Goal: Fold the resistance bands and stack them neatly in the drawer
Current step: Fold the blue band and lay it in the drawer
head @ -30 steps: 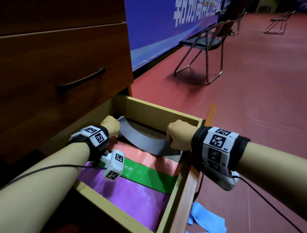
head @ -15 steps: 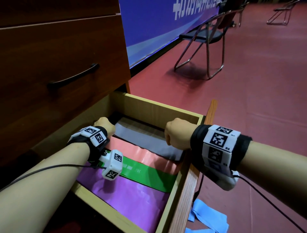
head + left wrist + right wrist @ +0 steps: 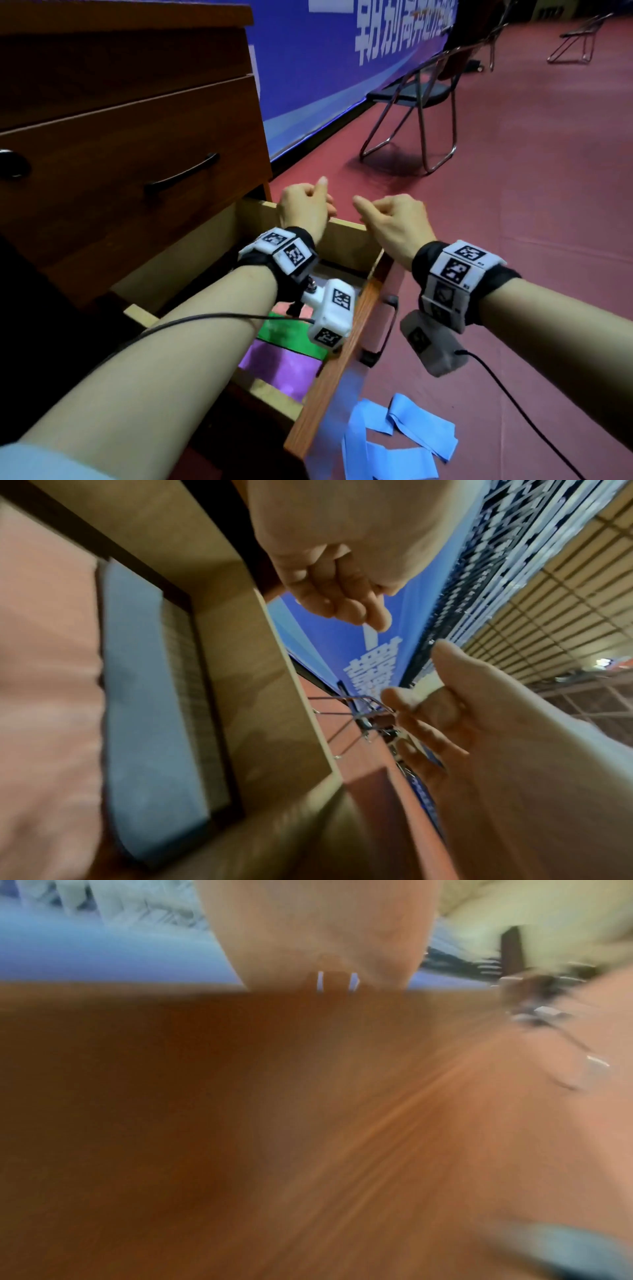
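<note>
The open drawer (image 3: 346, 236) holds folded bands in a row: purple (image 3: 277, 370) nearest me, then green (image 3: 284, 330). The left wrist view shows the pink band (image 3: 44, 696) and the grey band (image 3: 143, 723) lying flat against the far wall. My left hand (image 3: 305, 205) and right hand (image 3: 387, 212) hover close together above the drawer's far wall. The fingers of both are loosely curled and hold nothing. A light blue band (image 3: 394, 435) lies crumpled on the floor beside the drawer front. The right wrist view is blurred.
A dark wooden cabinet with a shut upper drawer (image 3: 130, 171) rises at the left. The open drawer's front panel (image 3: 329, 387) juts over the red floor (image 3: 513, 222). A folding chair (image 3: 421, 113) stands further back by a blue banner (image 3: 325, 68).
Both hands let go of the grey band, which now lies flat in the drawer. They rose out of the drawer and came together above its far wall.
</note>
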